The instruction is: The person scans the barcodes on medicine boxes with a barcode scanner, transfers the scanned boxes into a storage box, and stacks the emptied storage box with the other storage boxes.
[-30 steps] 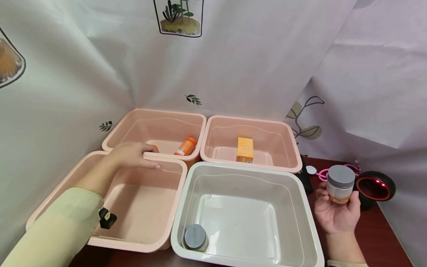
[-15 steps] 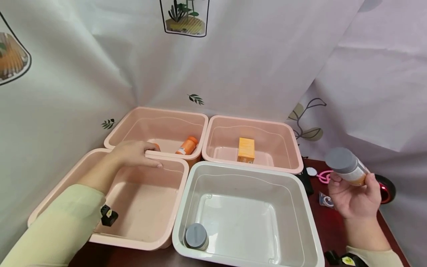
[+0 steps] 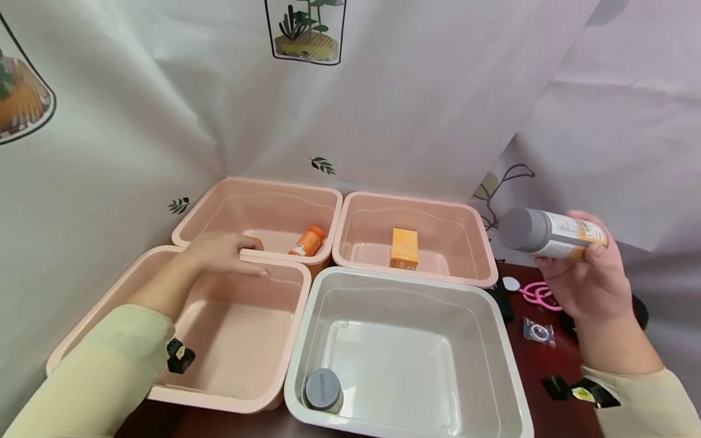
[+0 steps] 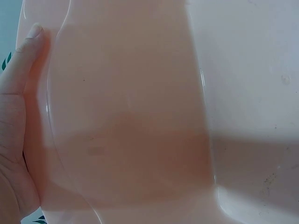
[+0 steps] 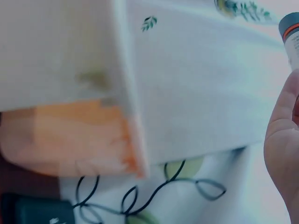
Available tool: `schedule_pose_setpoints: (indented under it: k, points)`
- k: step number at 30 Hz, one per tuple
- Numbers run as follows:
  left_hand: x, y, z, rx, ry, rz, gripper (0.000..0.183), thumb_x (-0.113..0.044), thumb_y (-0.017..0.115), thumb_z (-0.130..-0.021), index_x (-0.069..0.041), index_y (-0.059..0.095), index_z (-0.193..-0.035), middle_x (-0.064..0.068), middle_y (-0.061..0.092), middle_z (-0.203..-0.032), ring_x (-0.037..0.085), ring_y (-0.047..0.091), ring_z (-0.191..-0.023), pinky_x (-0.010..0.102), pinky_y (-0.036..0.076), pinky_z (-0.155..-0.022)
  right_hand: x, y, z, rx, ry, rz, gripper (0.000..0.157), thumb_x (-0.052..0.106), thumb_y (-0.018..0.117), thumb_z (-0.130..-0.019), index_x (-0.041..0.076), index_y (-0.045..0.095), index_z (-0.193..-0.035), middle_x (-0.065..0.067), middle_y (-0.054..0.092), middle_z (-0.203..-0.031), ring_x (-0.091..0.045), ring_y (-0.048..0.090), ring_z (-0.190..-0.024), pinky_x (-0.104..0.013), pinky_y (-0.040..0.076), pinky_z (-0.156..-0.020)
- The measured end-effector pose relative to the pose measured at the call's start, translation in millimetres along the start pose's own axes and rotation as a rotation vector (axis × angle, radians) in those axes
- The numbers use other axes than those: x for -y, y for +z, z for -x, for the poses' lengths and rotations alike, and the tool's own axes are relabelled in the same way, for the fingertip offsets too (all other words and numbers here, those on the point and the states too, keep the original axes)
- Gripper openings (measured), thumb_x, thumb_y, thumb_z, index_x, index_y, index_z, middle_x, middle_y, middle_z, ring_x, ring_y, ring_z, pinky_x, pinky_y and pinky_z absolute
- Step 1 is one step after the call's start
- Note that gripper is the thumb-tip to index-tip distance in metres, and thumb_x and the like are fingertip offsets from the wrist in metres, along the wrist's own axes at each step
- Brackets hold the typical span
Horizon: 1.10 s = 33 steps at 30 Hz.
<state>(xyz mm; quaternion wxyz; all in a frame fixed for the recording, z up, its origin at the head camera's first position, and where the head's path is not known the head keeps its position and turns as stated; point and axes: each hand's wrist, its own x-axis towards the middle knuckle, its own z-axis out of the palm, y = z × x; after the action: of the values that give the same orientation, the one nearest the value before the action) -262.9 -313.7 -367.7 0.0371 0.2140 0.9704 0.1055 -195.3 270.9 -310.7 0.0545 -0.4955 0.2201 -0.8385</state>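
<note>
My right hand (image 3: 594, 280) grips a plastic pill bottle (image 3: 564, 234) with a grey lid and a white-and-orange label. The bottle lies nearly sideways in the air, lid toward the left, above the right side of the table. In the right wrist view its lid (image 5: 289, 25) shows at the upper right edge. My left hand (image 3: 221, 254) rests over the adjoining rims of the two left pink bins. Its thumb (image 4: 25, 56) lies along the front bin's inner wall; its other fingers are mostly hidden. A similar grey-lidded jar (image 3: 323, 389) stands in the white bin (image 3: 520, 389).
Orange bottles, one (image 3: 308, 240) in full view, lie in the back-left pink bin (image 3: 279, 182). A yellow-orange box (image 3: 404, 246) stands in the back-right pink bin (image 3: 416, 198). A pink stethoscope (image 3: 539, 295) and a small clear packet (image 3: 539, 331) lie on the table at right.
My right hand has lifted the pill bottle and tipped it from upright to nearly sideways, lid swinging left. The packet beneath has come into view. My left hand stays on the rims.
</note>
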Motion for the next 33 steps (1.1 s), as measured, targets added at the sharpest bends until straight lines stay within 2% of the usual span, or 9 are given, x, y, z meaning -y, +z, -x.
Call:
schedule_pose_setpoints:
  k: [4,9,13,16,19,23,27,29,33]
  points:
    - [0.5,2.8,0.2,0.000,-0.005,0.010,0.056,-0.074,0.080,-0.079,-0.031,0.074,-0.114,-0.010,0.073,-0.102,0.015,0.065,-0.089,0.044,0.048,-0.079,-8,6.7,-17,0.014,0.012,0.021,0.040,-0.017,0.046,-0.099,-0.025,0.041,-0.138,-0.041,0.058,-0.125,-0.049,0.068,-0.112,-0.051,0.057,-0.098]
    - [2.2,3.2,1.6,-0.001,-0.010,0.013,0.054,-0.074,0.080,-0.079,-0.032,0.074,-0.111,-0.011,0.071,-0.098,0.014,0.064,-0.087,0.042,0.047,-0.078,-25,3.1,-32,-0.040,0.064,0.170,0.040,-0.021,0.048,-0.098,-0.024,0.043,-0.137,-0.035,0.059,-0.125,-0.042,0.068,-0.107,-0.046,0.061,-0.092]
    - [1.3,3.7,1.9,0.001,-0.004,0.029,0.050,-0.073,0.080,-0.079,-0.032,0.074,-0.108,-0.012,0.070,-0.094,0.014,0.062,-0.084,0.041,0.047,-0.076,-44,-1.1,-45,-0.057,0.148,0.322,0.042,-0.020,0.052,-0.098,-0.019,0.049,-0.139,-0.029,0.061,-0.124,-0.034,0.068,-0.102,-0.041,0.062,-0.086]
    - [0.4,3.4,1.1,0.003,0.004,0.034,0.049,-0.072,0.080,-0.080,-0.032,0.074,-0.107,-0.011,0.069,-0.094,0.014,0.061,-0.082,0.041,0.046,-0.075,-58,1.2,-57,-0.053,0.248,0.480,0.044,-0.019,0.057,-0.097,-0.012,0.055,-0.140,-0.024,0.060,-0.123,-0.029,0.065,-0.101,-0.037,0.062,-0.084]
    - [-0.2,2.5,0.8,0.001,0.002,0.029,0.050,-0.073,0.080,-0.079,-0.031,0.074,-0.107,-0.011,0.069,-0.095,0.014,0.061,-0.083,0.042,0.046,-0.075,-73,8.9,-69,-0.078,0.358,0.683,0.048,-0.019,0.062,-0.094,-0.002,0.062,-0.139,-0.018,0.059,-0.122,-0.025,0.064,-0.100,-0.036,0.062,-0.083]
    - [-0.2,1.7,-0.1,-0.006,-0.006,0.028,0.052,-0.074,0.080,-0.078,-0.032,0.074,-0.107,-0.011,0.070,-0.095,0.014,0.061,-0.084,0.043,0.047,-0.076,-98,20.3,-83,-0.179,0.482,0.970,0.049,-0.013,0.071,-0.092,0.007,0.065,-0.137,-0.016,0.061,-0.121,-0.027,0.066,-0.096,-0.036,0.062,-0.082]
    - [0.8,2.4,-1.1,-0.005,-0.006,0.032,0.052,-0.074,0.080,-0.078,-0.032,0.075,-0.109,-0.012,0.070,-0.095,0.013,0.062,-0.085,0.043,0.047,-0.077,-124,24.1,-93,-0.251,0.580,1.204,0.048,0.005,0.080,-0.092,0.006,0.064,-0.137,-0.012,0.063,-0.120,-0.029,0.065,-0.097,-0.029,0.059,-0.079]
    - [1.8,3.3,-1.2,-0.004,-0.008,0.036,0.052,-0.074,0.080,-0.078,-0.032,0.075,-0.109,-0.012,0.070,-0.095,0.013,0.062,-0.084,0.043,0.047,-0.077,-137,23.0,-96,-0.261,0.620,1.256,0.050,0.011,0.082,-0.092,0.006,0.063,-0.138,-0.012,0.063,-0.120,-0.030,0.064,-0.098,-0.028,0.058,-0.078]
    - [3.7,4.5,-0.8,-0.003,-0.010,0.054,0.052,-0.073,0.081,-0.078,-0.031,0.076,-0.109,-0.013,0.070,-0.094,0.013,0.062,-0.085,0.042,0.047,-0.079,-163,20.1,-104,-0.289,0.717,1.200,0.051,0.014,0.084,-0.092,0.006,0.064,-0.138,-0.014,0.062,-0.123,-0.031,0.065,-0.104,-0.035,0.062,-0.081]
